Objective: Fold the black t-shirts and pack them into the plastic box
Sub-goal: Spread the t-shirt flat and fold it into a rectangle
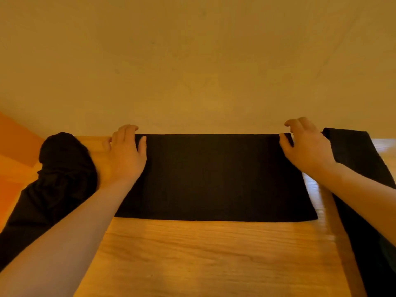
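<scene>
Shirt: we keep it flat on the table, ready for folding.
Left hand: pinches the far left corner.
Right hand: pinches the far right corner.

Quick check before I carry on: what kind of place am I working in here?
Probably a plain indoor room, home or workroom; I can't tell which. A wooden table stands against a bare wall, with a half-folded black t-shirt spread on it and a crumpled black garment alongside.

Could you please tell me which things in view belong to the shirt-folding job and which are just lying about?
Belong to the job:
folded black t-shirt, gripped at its far corners by left hand and right hand
crumpled black garment
black cloth at right

Just there:
wooden table
orange surface
</scene>
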